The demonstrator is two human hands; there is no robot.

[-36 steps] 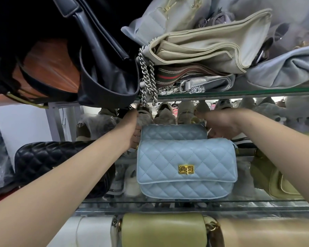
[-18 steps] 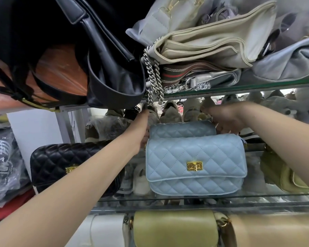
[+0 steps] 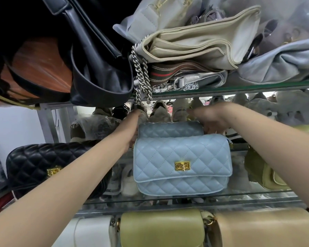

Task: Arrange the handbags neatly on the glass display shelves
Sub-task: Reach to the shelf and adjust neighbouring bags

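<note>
A light blue quilted handbag (image 3: 182, 163) with a gold clasp stands upright on the middle glass shelf (image 3: 185, 199). Right behind it stands a second blue quilted handbag (image 3: 169, 130), slightly higher and in shadow. My left hand (image 3: 132, 130) grips the rear bag's left end, with its fingers hidden behind the bag. My right hand (image 3: 212, 120) curls around the rear bag's right top corner. To the left on the same shelf sits a black quilted handbag (image 3: 43, 164), and at the right an olive green handbag (image 3: 262, 172).
The upper glass shelf (image 3: 248, 86) carries a pile of beige and grey bags (image 3: 194, 41). A black leather bag (image 3: 96, 72) and a silver chain (image 3: 142, 77) hang over its edge, just above my left hand. Below stand white (image 3: 93, 232), olive (image 3: 162, 227) and tan (image 3: 266, 229) bags.
Both hands stay at the two ends of the rear blue bag. The view has shifted slightly; the bags show no clear movement.
</note>
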